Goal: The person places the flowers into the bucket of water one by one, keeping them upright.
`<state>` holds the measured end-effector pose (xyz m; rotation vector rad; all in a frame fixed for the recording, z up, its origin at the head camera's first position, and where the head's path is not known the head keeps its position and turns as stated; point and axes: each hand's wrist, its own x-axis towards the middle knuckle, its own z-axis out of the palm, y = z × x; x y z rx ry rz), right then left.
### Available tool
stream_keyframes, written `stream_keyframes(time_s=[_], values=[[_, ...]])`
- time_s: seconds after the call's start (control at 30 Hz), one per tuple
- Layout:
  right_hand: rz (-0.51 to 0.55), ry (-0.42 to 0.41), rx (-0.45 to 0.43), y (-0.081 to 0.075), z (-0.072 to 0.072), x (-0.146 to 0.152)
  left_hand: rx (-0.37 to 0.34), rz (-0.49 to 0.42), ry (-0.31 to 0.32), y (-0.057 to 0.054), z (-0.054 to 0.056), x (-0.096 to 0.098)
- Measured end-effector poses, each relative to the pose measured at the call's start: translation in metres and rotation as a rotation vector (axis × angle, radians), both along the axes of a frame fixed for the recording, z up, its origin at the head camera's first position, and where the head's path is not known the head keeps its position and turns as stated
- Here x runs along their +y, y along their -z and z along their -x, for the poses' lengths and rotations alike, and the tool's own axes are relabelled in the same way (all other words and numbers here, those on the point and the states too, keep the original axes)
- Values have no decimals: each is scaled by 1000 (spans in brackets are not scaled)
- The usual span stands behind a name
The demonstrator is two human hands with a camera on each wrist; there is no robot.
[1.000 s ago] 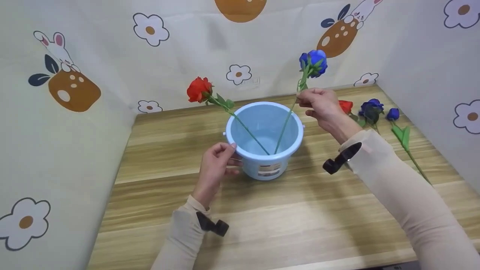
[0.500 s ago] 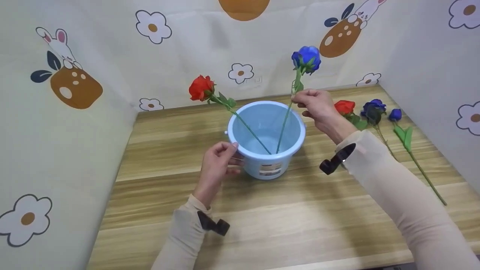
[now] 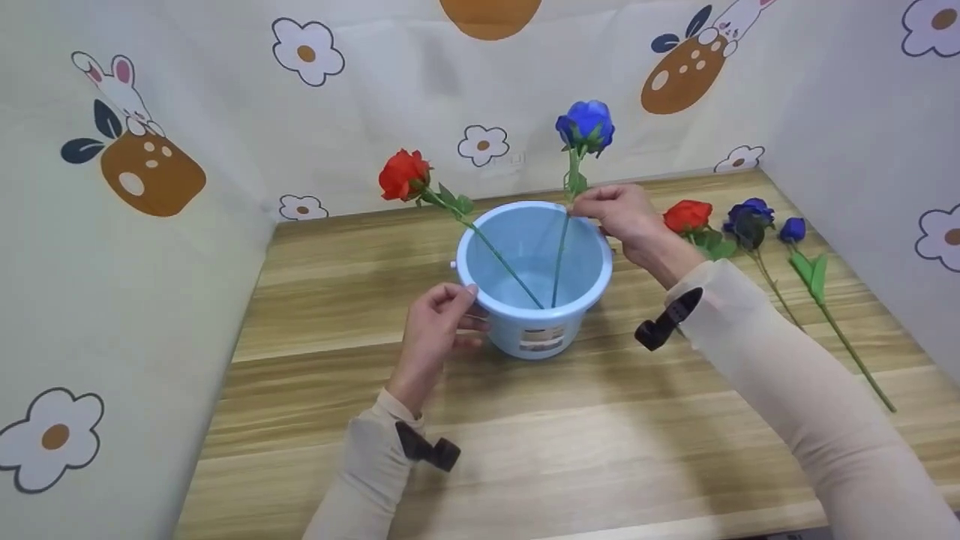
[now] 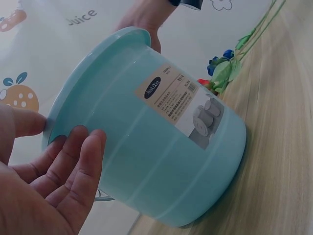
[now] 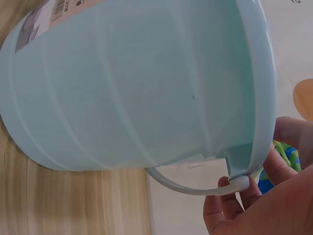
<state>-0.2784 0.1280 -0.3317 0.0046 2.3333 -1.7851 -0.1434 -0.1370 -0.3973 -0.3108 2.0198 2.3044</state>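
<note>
A light blue bucket (image 3: pixel 502 330) stands upright on the wooden table, its rim facing up. My left hand (image 3: pixel 433 330) grips its near-left rim; in the left wrist view the thumb lies at the rim and the fingers sit against the outer wall. Above the far-right rim, my right hand (image 3: pixel 622 219) pinches the green stem of a blue artificial rose (image 3: pixel 586 126). That stem runs down inside the bucket. A red artificial rose (image 3: pixel 405 175) leans over the left rim, its stem end also inside. The right wrist view shows my fingers close by the bucket's handle pivot (image 5: pixel 239 183).
On the table's right side lie another red rose (image 3: pixel 687 216), a dark blue rose (image 3: pixel 750 225) and a blue bud with long leaves (image 3: pixel 793 229). Printed walls (image 3: pixel 375 112) enclose the wooden tabletop (image 3: pixel 315 322) at the back and sides.
My right hand has moved left with the blue rose, bringing its bloom from beyond the right rim to above the bucket. The left hand stays on the rim.
</note>
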Motion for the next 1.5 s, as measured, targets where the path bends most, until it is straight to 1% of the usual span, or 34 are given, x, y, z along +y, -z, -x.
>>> stream_keyframes(time_s=[0.17,0.37,0.5,0.73,1.0,1.2,1.43,1.5], values=[[-64,-37,-15,-1,0,-5,-7,-3,2,0,0,0],[-108,-66,12,1,1,-12,2,-3,-2,0,-1,0],[-165,-81,21,1,1,-16,4,-4,-8,0,-1,1],[-263,-94,82,0,0,-21,6,-7,-8,0,-2,1],[-298,-138,100,-4,-2,-28,-9,10,-4,-3,-1,1],[-356,-152,123,-9,-5,-34,-5,11,-2,-3,-1,1],[-417,-183,182,-11,-8,-44,-5,13,-2,-3,-1,1],[-452,-183,208,-11,-9,-47,2,7,-1,-1,-1,1]])
